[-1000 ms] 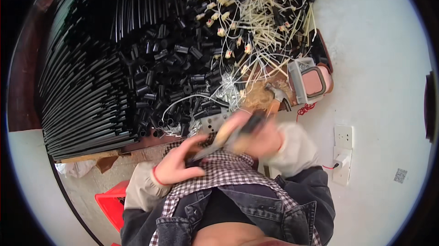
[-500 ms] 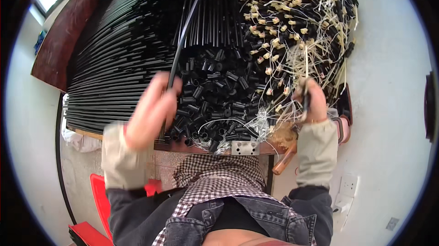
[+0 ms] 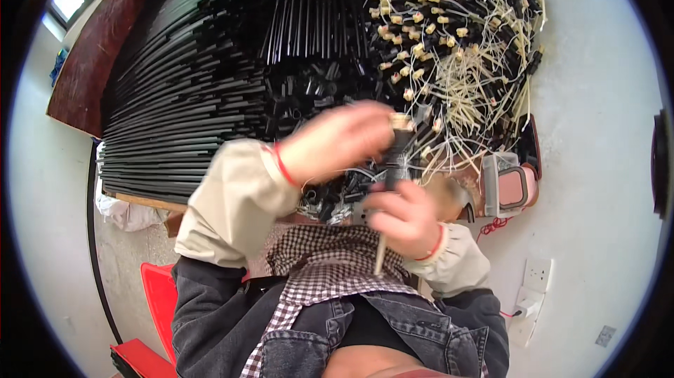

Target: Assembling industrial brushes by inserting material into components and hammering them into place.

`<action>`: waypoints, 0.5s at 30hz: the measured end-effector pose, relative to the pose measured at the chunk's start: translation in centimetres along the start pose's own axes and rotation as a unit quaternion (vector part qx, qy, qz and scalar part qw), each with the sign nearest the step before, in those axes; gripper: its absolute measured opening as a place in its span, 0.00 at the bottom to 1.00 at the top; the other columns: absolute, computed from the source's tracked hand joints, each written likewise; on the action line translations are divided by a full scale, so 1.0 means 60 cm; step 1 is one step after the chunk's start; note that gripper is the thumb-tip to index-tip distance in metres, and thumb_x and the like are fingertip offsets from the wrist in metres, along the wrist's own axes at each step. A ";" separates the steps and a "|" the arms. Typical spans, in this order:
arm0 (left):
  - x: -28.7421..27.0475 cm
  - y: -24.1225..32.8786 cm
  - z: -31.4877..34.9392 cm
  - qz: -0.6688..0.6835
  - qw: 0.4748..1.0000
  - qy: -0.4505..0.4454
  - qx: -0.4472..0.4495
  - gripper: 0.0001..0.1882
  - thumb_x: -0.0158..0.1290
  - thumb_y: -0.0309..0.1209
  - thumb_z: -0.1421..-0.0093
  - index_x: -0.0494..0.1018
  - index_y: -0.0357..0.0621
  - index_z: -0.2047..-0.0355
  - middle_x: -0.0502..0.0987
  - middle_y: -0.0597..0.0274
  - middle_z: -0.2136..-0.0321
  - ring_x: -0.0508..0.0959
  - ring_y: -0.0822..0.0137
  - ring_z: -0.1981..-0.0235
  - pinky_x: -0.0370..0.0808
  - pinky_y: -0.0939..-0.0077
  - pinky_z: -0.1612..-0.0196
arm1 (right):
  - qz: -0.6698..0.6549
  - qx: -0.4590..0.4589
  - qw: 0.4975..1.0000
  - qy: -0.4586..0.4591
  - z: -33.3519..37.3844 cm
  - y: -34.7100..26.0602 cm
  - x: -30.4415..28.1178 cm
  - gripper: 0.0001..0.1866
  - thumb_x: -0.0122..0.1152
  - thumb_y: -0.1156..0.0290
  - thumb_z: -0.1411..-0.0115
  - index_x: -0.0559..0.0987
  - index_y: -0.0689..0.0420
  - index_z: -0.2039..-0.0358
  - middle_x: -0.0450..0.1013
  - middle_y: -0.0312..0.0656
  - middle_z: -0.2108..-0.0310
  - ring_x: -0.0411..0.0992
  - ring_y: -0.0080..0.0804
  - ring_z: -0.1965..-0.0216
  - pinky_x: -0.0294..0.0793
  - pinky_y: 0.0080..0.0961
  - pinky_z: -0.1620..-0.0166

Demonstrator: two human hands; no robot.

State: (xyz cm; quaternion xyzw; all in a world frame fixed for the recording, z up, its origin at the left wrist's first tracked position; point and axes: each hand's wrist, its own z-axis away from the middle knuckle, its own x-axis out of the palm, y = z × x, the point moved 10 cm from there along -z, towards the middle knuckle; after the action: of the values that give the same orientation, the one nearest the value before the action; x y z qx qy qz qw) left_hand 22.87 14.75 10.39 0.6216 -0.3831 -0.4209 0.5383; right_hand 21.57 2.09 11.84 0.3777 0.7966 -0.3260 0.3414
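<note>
My right hand [image 3: 407, 220] is closed around a black cylindrical part [image 3: 397, 160], held upright in front of me. A cream connector [image 3: 401, 122] tops this part, and a thin cream stick [image 3: 380, 255] sticks out below my fingers. My left hand [image 3: 344, 136] reaches across from the left, its fingertips at the cream connector. Motion smears those fingers, so their grip is unclear. Behind both hands lie many short black sleeves [image 3: 305, 87], partly hidden by my left hand and forearm.
Long black tubes [image 3: 175, 118] are stacked at the left, with more black tubes [image 3: 319, 20] at the back middle. Cream connectors with tangled wires [image 3: 463, 76] heap up at the right. A pink-and-grey container [image 3: 512, 188] stands by the right wall. A red chair [image 3: 158, 301] is at lower left.
My left hand has moved right, and the long dark rod it held upright no longer shows. My right hand has come left and down, bringing the black part to the middle.
</note>
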 end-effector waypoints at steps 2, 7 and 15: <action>0.059 -0.017 0.048 0.259 0.964 0.047 0.035 0.12 0.44 0.28 0.40 0.67 0.38 0.57 0.73 0.55 0.71 0.72 0.66 0.77 0.72 0.80 0.72 | -0.133 0.039 0.990 0.009 0.016 -0.008 0.006 0.10 0.59 0.72 0.51 0.79 0.56 0.66 0.73 0.46 0.62 0.72 0.36 0.63 0.71 0.25 0.62; 0.034 -0.026 0.127 0.320 0.943 0.070 0.054 0.07 0.47 0.26 0.45 0.66 0.43 0.64 0.73 0.55 0.78 0.70 0.65 0.86 0.68 0.78 0.85 | -0.689 0.407 0.599 0.004 0.090 0.044 0.113 0.19 0.45 0.59 0.36 0.76 0.61 0.58 0.73 0.50 0.59 0.72 0.39 0.61 0.71 0.26 0.59; -0.016 -0.060 0.250 0.247 0.957 0.150 -0.009 0.19 0.51 0.23 0.49 0.71 0.38 0.54 0.73 0.58 0.81 0.74 0.63 0.84 0.70 0.74 0.80 | -0.729 0.179 0.584 0.307 0.078 0.150 -0.118 0.09 0.40 0.66 0.34 0.68 0.53 0.68 0.58 0.26 0.87 0.54 0.16 0.87 0.56 0.17 0.82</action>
State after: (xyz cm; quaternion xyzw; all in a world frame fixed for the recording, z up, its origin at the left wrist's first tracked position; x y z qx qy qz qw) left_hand 8.57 10.86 5.95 0.5588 -0.4358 -0.1802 0.6822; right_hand 33.79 0.29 12.50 -0.1991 0.7876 -0.4661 -0.3505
